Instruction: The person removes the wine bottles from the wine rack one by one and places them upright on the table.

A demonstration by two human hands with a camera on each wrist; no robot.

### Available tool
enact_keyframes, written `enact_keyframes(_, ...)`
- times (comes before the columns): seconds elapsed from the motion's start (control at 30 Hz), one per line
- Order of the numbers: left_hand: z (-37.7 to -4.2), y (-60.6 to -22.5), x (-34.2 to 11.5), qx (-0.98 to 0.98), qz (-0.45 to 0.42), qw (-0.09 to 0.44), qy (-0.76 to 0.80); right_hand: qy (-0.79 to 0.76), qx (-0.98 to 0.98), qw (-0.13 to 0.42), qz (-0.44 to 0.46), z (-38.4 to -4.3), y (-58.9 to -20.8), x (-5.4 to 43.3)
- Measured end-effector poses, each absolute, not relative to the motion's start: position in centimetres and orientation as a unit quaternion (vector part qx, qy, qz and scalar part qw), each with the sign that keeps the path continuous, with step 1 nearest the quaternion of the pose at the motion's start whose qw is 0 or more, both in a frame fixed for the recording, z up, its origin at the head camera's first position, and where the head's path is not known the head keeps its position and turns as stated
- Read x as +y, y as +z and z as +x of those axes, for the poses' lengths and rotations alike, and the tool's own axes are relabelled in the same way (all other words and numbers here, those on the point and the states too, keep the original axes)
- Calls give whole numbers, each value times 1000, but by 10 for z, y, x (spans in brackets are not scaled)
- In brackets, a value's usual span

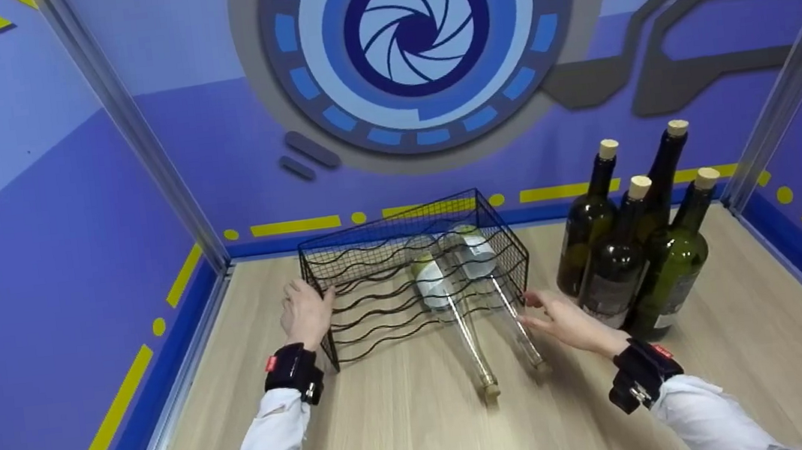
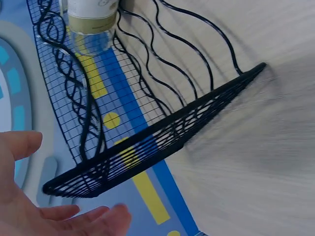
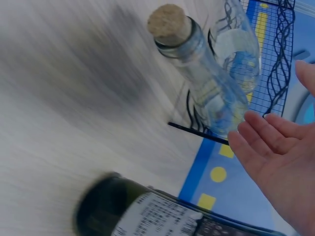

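Note:
A black wire bottle rack [image 1: 374, 254] stands on the table, angled, with wavy bars across its front and fine mesh behind. Two clear corked bottles lie in its right half, one with a label [image 1: 434, 289] and another beside it [image 1: 482, 257], their necks sticking out toward me. At the rack's left end is my left hand [image 1: 307, 312], thumb and fingers spread around the end panel's corner in the left wrist view. My right hand [image 1: 567, 321] is at the right end, fingers extended beside the outer clear bottle [image 3: 206, 83]. Neither hand grips anything.
Several dark corked wine bottles [image 1: 667, 278] stand close together to the right of my right hand. One dark green bottle [image 3: 162, 211] appears below that hand in the right wrist view. A blue patterned wall [image 1: 228, 162] bounds the wooden table [image 1: 425, 433] behind.

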State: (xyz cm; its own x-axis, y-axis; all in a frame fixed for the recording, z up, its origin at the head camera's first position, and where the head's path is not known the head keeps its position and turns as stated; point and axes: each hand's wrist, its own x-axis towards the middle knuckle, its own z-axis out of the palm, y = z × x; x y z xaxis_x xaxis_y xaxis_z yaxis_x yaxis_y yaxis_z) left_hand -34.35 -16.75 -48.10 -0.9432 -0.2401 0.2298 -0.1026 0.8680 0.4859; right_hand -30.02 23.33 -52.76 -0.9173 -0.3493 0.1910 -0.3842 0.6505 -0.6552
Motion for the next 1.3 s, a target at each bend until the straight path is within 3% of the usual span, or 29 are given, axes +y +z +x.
enact_keyframes(0.43,-343,-503,-171,-952,96,165,-240,381,-910,-27,161,-301,-544,228)
enact_keyframes(0.73,-346,-509,-167,-948,76,231,-207,405,-902,-50,143,-306,-552,223)
enact_keyframes(1.3,-350,-515,-163,-936,101,262,-212,465,-881,-47,74,-317,-575,203)
